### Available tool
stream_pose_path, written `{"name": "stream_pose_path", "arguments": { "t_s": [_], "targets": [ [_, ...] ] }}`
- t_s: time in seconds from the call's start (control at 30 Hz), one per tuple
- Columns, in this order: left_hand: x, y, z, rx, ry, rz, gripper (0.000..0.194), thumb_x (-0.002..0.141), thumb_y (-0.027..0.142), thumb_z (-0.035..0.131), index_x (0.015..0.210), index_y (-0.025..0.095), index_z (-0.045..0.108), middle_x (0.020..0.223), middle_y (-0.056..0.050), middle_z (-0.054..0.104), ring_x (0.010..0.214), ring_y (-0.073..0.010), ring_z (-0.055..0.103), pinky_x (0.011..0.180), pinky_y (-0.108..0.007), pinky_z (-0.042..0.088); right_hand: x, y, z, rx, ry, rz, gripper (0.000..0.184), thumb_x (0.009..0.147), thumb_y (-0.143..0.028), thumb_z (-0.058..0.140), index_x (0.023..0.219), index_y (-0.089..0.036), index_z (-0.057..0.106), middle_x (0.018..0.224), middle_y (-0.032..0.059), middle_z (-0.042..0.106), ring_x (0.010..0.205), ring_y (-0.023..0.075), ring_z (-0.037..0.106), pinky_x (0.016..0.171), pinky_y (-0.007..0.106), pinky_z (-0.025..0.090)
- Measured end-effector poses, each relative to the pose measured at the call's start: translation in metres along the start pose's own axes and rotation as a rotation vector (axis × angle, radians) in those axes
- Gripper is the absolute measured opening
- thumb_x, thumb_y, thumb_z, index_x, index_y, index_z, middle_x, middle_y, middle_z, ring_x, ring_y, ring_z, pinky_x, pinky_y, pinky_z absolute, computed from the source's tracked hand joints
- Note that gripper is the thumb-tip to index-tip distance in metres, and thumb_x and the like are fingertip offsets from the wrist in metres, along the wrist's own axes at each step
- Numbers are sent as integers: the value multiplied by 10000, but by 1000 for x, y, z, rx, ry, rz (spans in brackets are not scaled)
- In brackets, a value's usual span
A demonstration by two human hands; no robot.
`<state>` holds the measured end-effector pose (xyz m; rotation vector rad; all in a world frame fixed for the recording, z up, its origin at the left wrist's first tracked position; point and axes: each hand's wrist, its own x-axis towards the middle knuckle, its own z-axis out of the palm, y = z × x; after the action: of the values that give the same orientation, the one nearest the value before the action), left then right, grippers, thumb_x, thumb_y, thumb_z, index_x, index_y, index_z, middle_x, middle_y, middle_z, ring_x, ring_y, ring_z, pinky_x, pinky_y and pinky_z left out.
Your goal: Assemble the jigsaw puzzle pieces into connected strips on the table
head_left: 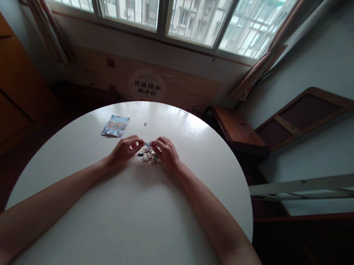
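Note:
A small heap of jigsaw puzzle pieces (148,159) lies on the white round table (126,226). Just above its far side, my left hand (128,147) and my right hand (166,150) face each other with fingertips nearly meeting. Between them is a small bluish puzzle piece (147,144), pinched from both sides. Whether it is one piece or two joined is too small to tell. A single dark puzzle piece (145,124) lies apart, farther back. My fingers partly hide the heap.
A colourful printed packet (116,126) lies flat on the table, left of my hands. Past the table's right edge stand a wooden bench (238,127) and a wood-framed panel (307,114). A printed cardboard box (181,84) is under the window (192,15).

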<state>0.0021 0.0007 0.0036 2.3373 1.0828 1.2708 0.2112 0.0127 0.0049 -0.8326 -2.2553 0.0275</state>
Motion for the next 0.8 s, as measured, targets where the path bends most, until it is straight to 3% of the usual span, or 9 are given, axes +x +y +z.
{"name": "stream_pose_path", "arguments": {
  "t_s": [0.8],
  "targets": [
    [-1,-3,1,4,-25,-13,174,879,308,532,850,176,642,763,-11,603,604,-92,553,574,-206,459,-1,1,2,30,-3,15,142,938,-243,488,898,-202,619,862,55,607,809,160,536,770,287,418]
  ]
}}
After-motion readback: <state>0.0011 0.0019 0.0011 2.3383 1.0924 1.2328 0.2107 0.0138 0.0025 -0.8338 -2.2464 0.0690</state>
